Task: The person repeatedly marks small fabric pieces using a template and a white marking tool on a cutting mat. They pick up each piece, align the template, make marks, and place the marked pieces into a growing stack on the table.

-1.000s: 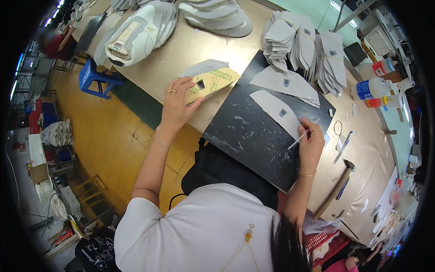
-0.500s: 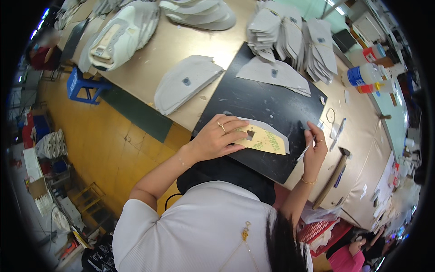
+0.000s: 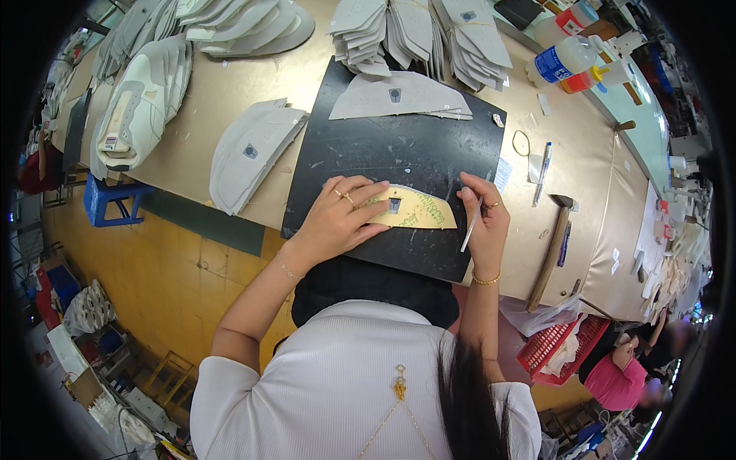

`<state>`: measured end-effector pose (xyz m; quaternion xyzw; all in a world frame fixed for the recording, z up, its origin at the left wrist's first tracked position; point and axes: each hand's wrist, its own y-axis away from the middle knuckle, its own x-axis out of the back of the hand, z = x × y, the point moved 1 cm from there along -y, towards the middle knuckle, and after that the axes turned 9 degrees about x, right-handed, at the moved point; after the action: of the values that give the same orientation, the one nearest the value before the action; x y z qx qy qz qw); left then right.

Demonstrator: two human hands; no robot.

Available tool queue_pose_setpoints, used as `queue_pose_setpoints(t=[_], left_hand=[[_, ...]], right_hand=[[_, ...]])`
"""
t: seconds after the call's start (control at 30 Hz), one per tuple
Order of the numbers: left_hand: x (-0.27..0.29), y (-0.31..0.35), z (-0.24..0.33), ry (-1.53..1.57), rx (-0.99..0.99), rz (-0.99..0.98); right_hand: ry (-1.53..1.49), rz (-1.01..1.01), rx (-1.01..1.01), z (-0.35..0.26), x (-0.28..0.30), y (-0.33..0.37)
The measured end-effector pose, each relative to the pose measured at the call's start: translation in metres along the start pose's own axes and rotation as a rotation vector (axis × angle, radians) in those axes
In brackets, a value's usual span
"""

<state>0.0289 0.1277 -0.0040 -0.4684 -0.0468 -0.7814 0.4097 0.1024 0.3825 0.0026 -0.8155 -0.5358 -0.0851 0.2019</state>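
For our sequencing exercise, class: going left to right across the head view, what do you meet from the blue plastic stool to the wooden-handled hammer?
Blue plastic stool, stacked flat grey pieces, left hand, flat yellow curved template, right hand, wooden-handled hammer.

Green print [image 3: 437, 205] on yellow template [image 3: 420, 210]; blue label [image 3: 553, 65] on clear bottle [image 3: 578, 54]; red label [image 3: 569, 22] on neighbouring bottle [image 3: 547, 32].

Head-worn fisheye, left of a pair: near and high over the white shirt [image 3: 322, 368], facing steeply down and forward. Black board [image 3: 452, 153] around frame centre, near edge toward wearer; table [image 3: 598, 215] edges bow; floor [image 3: 153, 264] shows past table's near-left edge.
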Motion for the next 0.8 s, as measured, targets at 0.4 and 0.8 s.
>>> queue_pose_setpoints(t=[0.4, 0.8], left_hand=[[-0.0039, 0.0001, 0.0006, -0.032, 0.017, 0.001], [-0.001, -0.0004, 0.0005, -0.031, 0.034, -0.022]], right_hand=[[-0.006, -0.037, 0.021, -0.0028, -0.0075, -0.0001], [0.005, -0.132, 0.062, -0.0026, -0.0092, 0.0015]])
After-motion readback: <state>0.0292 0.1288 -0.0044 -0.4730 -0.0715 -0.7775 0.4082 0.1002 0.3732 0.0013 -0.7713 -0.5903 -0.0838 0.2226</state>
